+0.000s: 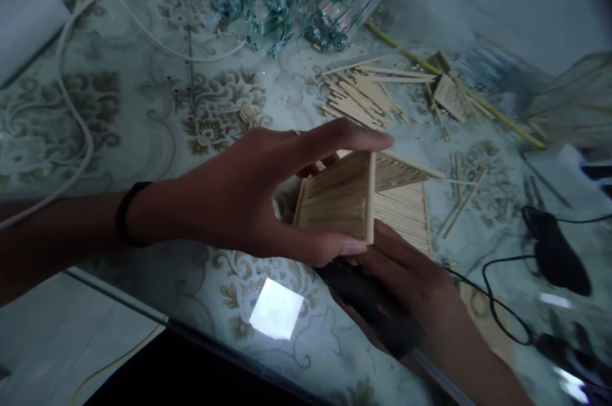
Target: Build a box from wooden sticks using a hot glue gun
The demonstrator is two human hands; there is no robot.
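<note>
My left hand [248,192] reaches in from the left, a black band on its wrist, and pinches a small panel of glued wooden sticks [339,199] between thumb and fingers. The panel is tilted up and meets a second stick panel [404,199] lying behind it, like two sides of a small model. My right hand [406,266] comes in from the lower right under the panels, and its fingers touch the lower corner of the held panel. Something dark [363,297] lies under the right hand; I cannot make it out.
Loose wooden sticks [361,97] lie in a pile behind the model, with more scattered to the right. White cables [76,106] loop at the left. Crumpled clear wrapping [287,11] sits at the back. A black cable and dark tool [557,253] lie at the right on the patterned table.
</note>
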